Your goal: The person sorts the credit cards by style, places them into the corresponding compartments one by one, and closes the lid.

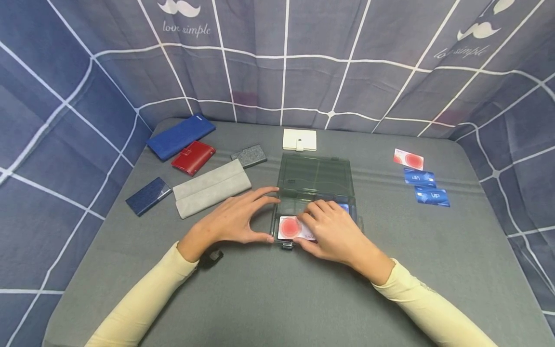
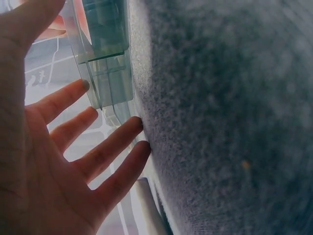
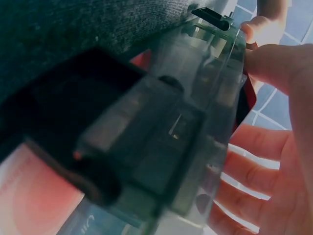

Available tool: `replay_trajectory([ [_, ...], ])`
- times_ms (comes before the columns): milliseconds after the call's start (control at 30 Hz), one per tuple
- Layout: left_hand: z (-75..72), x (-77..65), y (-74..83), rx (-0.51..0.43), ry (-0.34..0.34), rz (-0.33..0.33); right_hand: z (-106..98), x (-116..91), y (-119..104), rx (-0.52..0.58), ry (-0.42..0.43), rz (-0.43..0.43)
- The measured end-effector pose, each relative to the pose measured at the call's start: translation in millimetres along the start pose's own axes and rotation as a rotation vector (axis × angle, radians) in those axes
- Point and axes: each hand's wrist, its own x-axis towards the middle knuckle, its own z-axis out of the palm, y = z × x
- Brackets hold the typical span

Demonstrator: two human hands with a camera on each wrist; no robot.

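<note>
A clear dark-green plastic box (image 1: 315,174) lies with its lid folded back, away from me. In its near left compartment is a white card with a red circle pattern (image 1: 289,227). My right hand (image 1: 336,232) pinches this card between thumb and fingers; its edge (image 3: 249,100) shows between them in the right wrist view. Blue cards (image 1: 344,207) sit in the far right compartment, partly covered by the right hand. Spread straight, my left hand (image 1: 236,217) has its thumb and fingertips right at the box's left side.
Left of the box lie a grey case (image 1: 212,188), a red wallet (image 1: 193,157), a long blue wallet (image 1: 181,136), a navy card holder (image 1: 149,196) and a grey felt holder (image 1: 250,155). A white wallet (image 1: 299,140) lies behind the box. Right: a red-patterned card (image 1: 409,159), two blue cards (image 1: 432,196).
</note>
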Motion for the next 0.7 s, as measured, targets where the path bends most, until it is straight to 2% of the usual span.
replay_trajectory([
  [300, 0.5, -0.3, -1.5, 0.006, 0.002, 0.001, 7, 4, -4, 0.039, 0.019, 0.019],
  [700, 0.2, 0.7, -1.2, 0.0, 0.005, 0.017, 11, 6, -5, 0.021, 0.069, -0.019],
])
